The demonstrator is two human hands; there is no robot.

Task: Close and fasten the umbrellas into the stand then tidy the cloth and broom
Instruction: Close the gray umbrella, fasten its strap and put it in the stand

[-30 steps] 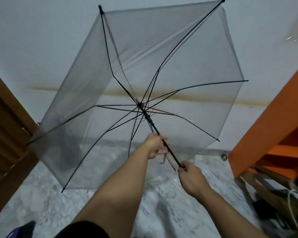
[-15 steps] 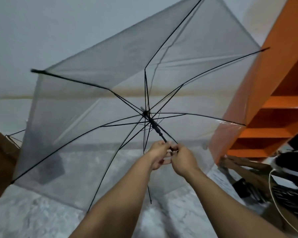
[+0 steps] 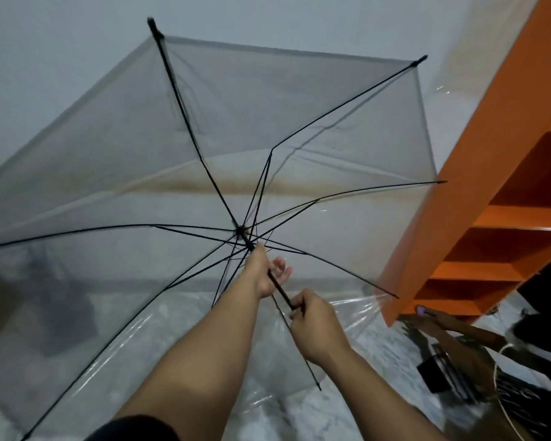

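Spreading wide over the marble floor (image 3: 178, 393), the clear umbrella (image 3: 268, 122) stands open; the left hand (image 3: 264, 275) rests along its black shaft (image 3: 280, 291) near the hub, fingers (image 3: 282, 268) released, the right hand (image 3: 315, 326) lower, clenched round that shaft, beside the orange shelf (image 3: 490, 186)

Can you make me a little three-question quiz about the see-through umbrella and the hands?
1. True or false: the umbrella is folded shut.
2. Which hand grips the shaft lower down, nearer the camera: left hand or right hand?
3. What colour is the shelf unit? A green, B orange, C white.

Key: 1 false, its canopy is spread open. 2 right hand. 3 B.
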